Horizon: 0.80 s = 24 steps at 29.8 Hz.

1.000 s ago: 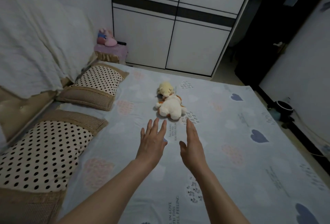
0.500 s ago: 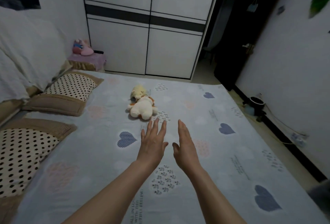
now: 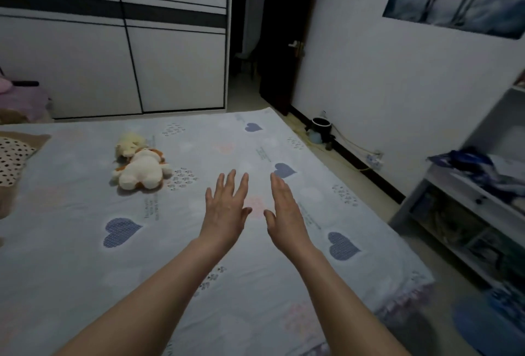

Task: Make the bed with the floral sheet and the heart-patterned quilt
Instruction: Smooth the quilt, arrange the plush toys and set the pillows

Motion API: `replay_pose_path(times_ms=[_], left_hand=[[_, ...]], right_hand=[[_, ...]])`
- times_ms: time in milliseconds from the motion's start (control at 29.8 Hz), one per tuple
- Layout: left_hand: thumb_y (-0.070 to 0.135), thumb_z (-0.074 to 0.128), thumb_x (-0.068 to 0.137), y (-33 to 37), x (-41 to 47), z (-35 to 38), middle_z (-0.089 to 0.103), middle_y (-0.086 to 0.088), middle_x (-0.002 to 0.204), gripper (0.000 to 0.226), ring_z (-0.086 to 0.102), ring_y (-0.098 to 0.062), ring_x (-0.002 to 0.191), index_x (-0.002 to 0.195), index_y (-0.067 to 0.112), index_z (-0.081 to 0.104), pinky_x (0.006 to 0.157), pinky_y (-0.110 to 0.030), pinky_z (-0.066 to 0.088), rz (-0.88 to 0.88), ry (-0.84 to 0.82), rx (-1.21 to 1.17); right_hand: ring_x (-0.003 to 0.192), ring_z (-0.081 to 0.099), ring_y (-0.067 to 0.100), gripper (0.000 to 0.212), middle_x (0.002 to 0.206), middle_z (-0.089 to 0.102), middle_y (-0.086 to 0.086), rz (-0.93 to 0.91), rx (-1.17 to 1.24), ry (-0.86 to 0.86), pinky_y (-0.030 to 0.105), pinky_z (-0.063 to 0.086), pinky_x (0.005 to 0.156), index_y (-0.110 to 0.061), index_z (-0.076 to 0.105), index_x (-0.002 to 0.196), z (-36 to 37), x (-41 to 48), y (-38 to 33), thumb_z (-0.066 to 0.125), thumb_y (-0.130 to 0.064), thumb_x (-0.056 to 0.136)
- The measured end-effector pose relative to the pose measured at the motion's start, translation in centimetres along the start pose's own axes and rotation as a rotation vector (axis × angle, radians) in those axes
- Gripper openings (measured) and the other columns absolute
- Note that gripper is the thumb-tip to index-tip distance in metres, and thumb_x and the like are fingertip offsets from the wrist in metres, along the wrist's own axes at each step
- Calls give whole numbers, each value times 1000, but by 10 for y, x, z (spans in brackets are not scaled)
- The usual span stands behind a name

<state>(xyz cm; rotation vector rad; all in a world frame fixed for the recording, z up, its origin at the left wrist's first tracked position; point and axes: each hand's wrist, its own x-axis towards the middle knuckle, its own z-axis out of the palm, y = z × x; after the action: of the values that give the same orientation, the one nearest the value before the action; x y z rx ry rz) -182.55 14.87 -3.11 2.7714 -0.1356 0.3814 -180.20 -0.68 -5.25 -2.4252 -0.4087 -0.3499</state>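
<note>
the heart-patterned quilt (image 3: 85, 256) lies spread flat over the bed and fills the lower left and middle of the frame. at the lower right, a purplish patterned strip that is probably the floral sheet (image 3: 404, 297) peeks out under its edge. the left hand (image 3: 225, 209) is at the centre, palm down with straight, fanned fingers. just beside it the right hand (image 3: 284, 211) is turned more on edge, fingers straight and close together. neither hand holds anything, and i cannot tell whether they touch the cloth or hover over it. the step looks like smoothing. it would go best with both palms flat and light, sweeping from the middle out toward the right edge so creases run off rather than bunch. the plush toy (image 3: 142, 169) at the middle left and the dotted pillow (image 3: 12, 157) at the left border should stay undisturbed. the quilt carries small printed lines (image 3: 150, 209) beside the hearts, too blurred to read, and no brand shows.
</note>
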Motion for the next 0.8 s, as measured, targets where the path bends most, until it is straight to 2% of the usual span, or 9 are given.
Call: replay_pose_path(times_ms=[67,168,302,570,804], left_hand=[[27,53,100,18,8,12,0,-8,165,75,-2,-32,151,157,23,5,119,-53,9,24,-3,10],[26,55,100,34,22,23,2,-8,165,75,-1,-32,151,157,22,7,119,-54,9,31,-3,20],[26,55,99,74,45,51,1,-8,165,76,-2,-32,151,157,23,6,119,-53,9,-21,-9,38],[28,55,99,120,69,77,2,-9,165,77,-2,-32,151,158,22,6,119,-54,10,-150,19,51],[31,51,101,99,60,67,-3,-7,165,76,-4,-30,151,157,23,0,119,-53,10,-295,47,128]], right_hand=[[151,6,12,79,165,9,-6,47,-18,-3,48,21,120,-27,8,157,-22,-7,18,55,-9,97],[151,-1,11,76,165,2,-7,97,-73,-73,43,13,123,-27,1,157,-48,-9,31,49,-12,100],[151,0,11,77,165,2,-8,65,-43,-133,44,14,122,-28,2,157,-68,7,85,50,-12,100],[151,1,12,77,165,2,-9,-15,-51,-259,43,15,122,-29,1,157,-88,37,146,50,-13,100],[151,-1,11,76,165,3,-9,-154,19,-327,38,12,123,-28,2,157,-66,55,125,50,-13,100]])
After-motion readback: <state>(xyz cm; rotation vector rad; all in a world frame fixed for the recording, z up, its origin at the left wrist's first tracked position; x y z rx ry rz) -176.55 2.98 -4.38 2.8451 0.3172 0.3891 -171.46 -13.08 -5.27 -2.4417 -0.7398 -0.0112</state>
